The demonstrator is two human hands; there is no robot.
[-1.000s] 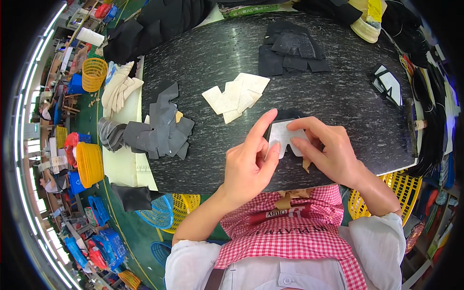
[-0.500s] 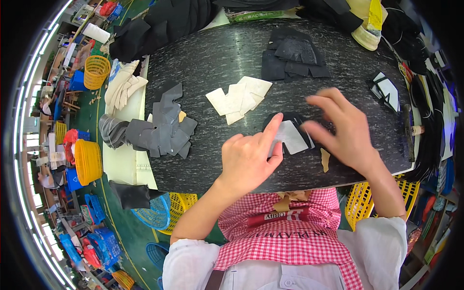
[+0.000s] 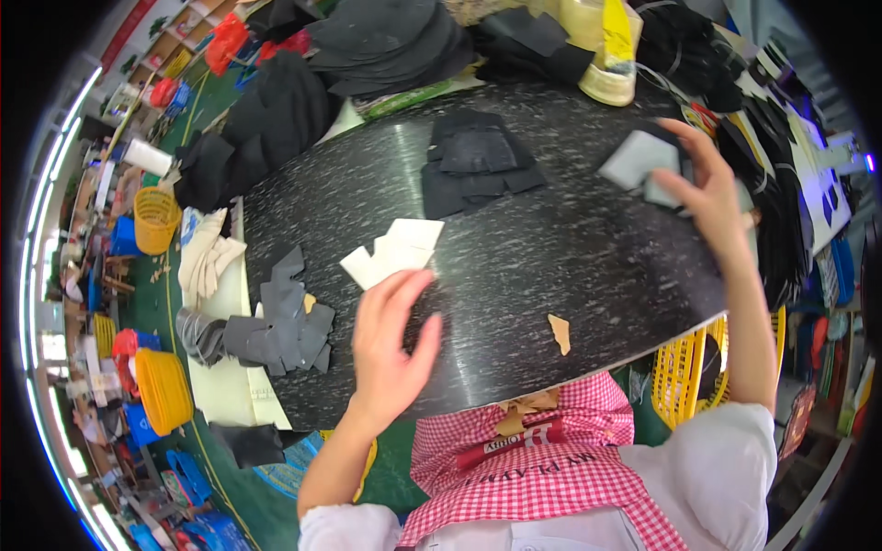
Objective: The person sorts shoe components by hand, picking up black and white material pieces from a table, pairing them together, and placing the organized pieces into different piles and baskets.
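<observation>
My right hand (image 3: 712, 193) is over the far right of the dark table, thumb and fingers closed on a black piece with a pale patch (image 3: 637, 160). Partly hidden under this hand is a similar pale-and-black piece. My left hand (image 3: 390, 344) has its thumb and fingers apart and holds nothing. Its fingertips reach the near edge of a small fan of white cut pieces (image 3: 393, 253); whether they touch cannot be told. Dark grey cut pieces (image 3: 289, 321) lie overlapped on the left. A stack of black pieces (image 3: 482, 161) lies at the far middle.
A tan scrap (image 3: 559, 334) lies near the table's front edge. Large black sheets (image 3: 390, 41) are heaped along the far side, beside a cream container (image 3: 608, 78) with a yellow strip. Cream pieces (image 3: 207, 253) rest at the left edge. Yellow baskets (image 3: 678, 372) stand below the right side.
My right hand has carried the patched black piece from the near middle to the far right. My left hand has left that piece and moved left to the white pieces. The view has shifted.
</observation>
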